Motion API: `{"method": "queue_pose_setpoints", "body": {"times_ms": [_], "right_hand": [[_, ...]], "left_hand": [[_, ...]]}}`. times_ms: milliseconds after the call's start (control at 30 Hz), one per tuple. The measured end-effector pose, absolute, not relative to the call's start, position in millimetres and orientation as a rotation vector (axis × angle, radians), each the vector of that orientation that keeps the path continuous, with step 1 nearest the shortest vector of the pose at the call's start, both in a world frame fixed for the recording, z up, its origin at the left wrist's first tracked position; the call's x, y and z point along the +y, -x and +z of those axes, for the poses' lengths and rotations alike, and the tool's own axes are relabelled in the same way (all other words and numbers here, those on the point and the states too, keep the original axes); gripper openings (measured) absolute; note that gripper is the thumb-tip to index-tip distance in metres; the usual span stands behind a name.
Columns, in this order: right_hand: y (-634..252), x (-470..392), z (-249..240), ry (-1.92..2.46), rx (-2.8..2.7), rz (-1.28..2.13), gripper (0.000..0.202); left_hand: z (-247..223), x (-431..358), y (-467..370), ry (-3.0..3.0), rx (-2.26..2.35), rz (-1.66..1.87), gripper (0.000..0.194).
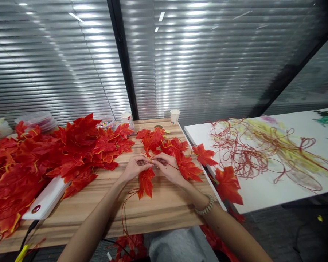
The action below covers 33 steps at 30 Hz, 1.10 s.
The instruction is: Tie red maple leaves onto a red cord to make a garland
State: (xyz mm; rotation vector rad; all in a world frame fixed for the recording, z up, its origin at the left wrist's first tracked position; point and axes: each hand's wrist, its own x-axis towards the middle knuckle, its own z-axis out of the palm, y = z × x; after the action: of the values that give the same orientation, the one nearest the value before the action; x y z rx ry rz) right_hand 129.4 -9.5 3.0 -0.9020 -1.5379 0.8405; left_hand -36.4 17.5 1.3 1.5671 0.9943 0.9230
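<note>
My left hand [136,167] and my right hand [169,168] meet over the wooden table, fingertips pinched together at the yellow stem of a red artificial maple leaf [145,183]. The leaf hangs below my left fingers. A thin red cord runs through the pinch and out past my right hand; its slack end [123,211] droops over the table's front edge. Fingers hide the exact point where stem and cord meet. Just beyond my hands lie more maple leaves [177,147], strung out to the right toward one leaf [228,185] over the gap between the tables.
A large heap of red leaves [79,142] covers the left side, beside a white power strip [47,198]. Paper cups [175,116] and bead tubs [106,122] stand at the back. Tangled red cord [243,156] lies on the white table [251,200].
</note>
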Motion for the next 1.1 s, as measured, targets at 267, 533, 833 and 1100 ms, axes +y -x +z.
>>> {"method": "queue_pose_setpoints", "body": {"times_ms": [267, 533, 833, 1100], "right_hand": [[-129, -8, -1, 0.924, -1.502, 0.886, 0.011], [-125, -6, -9, 0.966, -1.427, 0.985, 0.012], [-127, -1, -10, 0.852, -1.418, 1.049, 0.009], [-128, 0, -12, 0.906, -1.506, 0.981, 0.011]], "left_hand": [[-2, 15, 33, -1.514, 1.033, 0.949, 0.022], [4, 15, 33, -1.583, 1.024, 0.933, 0.019], [2, 20, 37, -1.543, 1.038, 0.989, 0.025], [3, 20, 39, -1.733, 1.043, 0.925, 0.025]]}}
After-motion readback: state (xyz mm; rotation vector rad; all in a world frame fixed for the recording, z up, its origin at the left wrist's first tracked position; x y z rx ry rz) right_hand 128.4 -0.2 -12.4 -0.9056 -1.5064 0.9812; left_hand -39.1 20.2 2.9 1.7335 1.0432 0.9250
